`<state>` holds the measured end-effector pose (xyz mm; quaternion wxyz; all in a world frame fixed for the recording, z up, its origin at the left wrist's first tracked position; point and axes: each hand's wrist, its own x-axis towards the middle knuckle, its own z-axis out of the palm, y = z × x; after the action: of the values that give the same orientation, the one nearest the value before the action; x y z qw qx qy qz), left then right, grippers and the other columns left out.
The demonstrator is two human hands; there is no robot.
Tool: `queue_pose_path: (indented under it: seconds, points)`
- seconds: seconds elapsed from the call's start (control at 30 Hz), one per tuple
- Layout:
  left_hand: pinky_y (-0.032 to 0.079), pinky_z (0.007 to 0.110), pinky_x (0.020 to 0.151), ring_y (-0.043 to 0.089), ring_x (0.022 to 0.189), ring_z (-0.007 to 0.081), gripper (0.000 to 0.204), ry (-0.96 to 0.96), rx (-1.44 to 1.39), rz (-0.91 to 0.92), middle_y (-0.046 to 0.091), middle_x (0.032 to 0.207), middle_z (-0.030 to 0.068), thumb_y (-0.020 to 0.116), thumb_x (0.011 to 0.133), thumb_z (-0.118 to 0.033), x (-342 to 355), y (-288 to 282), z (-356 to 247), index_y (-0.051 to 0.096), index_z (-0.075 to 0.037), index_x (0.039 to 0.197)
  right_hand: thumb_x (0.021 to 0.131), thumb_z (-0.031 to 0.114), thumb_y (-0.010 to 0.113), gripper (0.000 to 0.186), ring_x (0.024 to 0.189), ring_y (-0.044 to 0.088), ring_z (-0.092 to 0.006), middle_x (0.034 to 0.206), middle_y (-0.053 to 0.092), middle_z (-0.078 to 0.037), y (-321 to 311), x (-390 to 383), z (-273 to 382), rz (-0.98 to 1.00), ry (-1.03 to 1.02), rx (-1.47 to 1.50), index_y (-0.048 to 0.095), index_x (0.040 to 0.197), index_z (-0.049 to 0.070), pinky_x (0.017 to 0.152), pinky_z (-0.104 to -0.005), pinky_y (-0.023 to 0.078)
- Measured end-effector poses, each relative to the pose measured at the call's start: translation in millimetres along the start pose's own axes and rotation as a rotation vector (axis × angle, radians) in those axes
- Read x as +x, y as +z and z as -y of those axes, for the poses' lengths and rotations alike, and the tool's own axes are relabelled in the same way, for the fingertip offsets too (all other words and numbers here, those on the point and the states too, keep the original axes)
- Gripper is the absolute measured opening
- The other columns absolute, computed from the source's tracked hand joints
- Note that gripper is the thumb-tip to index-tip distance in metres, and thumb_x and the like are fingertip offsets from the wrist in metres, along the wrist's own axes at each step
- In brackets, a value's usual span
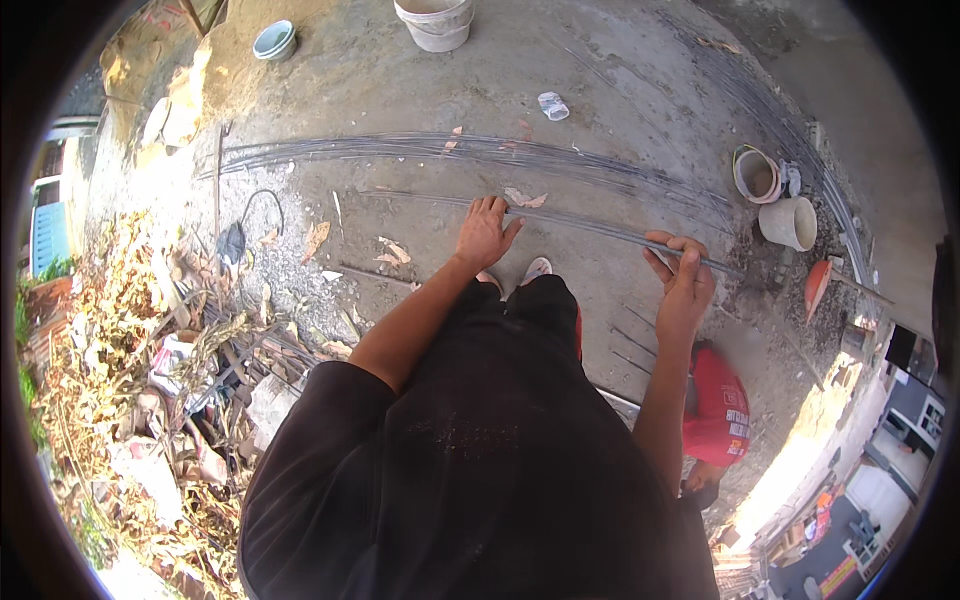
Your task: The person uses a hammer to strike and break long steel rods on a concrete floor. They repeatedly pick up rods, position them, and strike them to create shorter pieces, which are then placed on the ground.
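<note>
Several thin grey rods (pixel 585 224) run left to right in the head view, beyond the wearer's shoes (pixel 538 268). The left hand (pixel 485 232) lies over them around mid-length, palm down; whether its fingers close on them I cannot tell. The right hand (pixel 682 275) pinches them between thumb and fingers near their right end, so only a short stretch lies right of that grip — the longer part reaches left, past the left hand. Such wide spacing probably steadies a long, springy length. A longer rod bundle (pixel 470 148) lies just beyond, on the far side, perhaps laid straight to keep it from tangling. At near right crouches a co-worker in a red shirt (pixel 718 415).
</note>
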<state>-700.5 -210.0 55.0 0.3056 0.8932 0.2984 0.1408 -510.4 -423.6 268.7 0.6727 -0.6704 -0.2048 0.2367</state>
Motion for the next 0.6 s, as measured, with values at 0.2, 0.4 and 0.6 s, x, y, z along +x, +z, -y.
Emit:
queue_pose_path:
  seconds: [0.2,0.4,0.6]
  points:
    - [0.046,0.048,0.095,0.057,0.104,0.0385,0.039,0.004,-0.005,0.03,0.062,0.104,0.0201,0.066,0.095,-0.033,5.4,-5.7,4.7,0.061,0.003,0.105,0.11,0.038,0.042,0.042,0.11,0.067,-0.0298,0.115,0.067,-0.025,8.0,7.1,4.9,-0.005,-0.009,-0.1,0.056,0.109,-0.001,0.087,-0.0394,0.063]
    - [0.046,0.045,0.097,0.058,0.103,0.0363,0.038,0.021,-0.091,-0.041,0.062,0.101,0.0185,0.066,0.093,-0.035,17.4,-26.3,18.7,0.062,0.002,0.102,0.11,0.041,0.042,0.046,0.108,0.068,-0.0329,0.116,0.066,-0.027,21.3,26.8,27.0,0.158,-0.009,-0.214,0.056,0.112,-0.003,0.085,-0.0398,0.064]
    - [0.048,0.044,0.083,0.059,0.093,0.0355,0.03,-0.021,-0.125,-0.231,0.062,0.092,0.0176,0.068,0.091,-0.03,28.4,-67.8,30.9,0.065,-0.002,0.085,0.109,0.042,0.044,0.052,0.103,0.07,-0.0342,0.115,0.068,-0.025,52.0,63.1,69.5,0.481,-0.238,-0.461,0.06,0.114,-0.007,0.083,-0.0405,0.064]
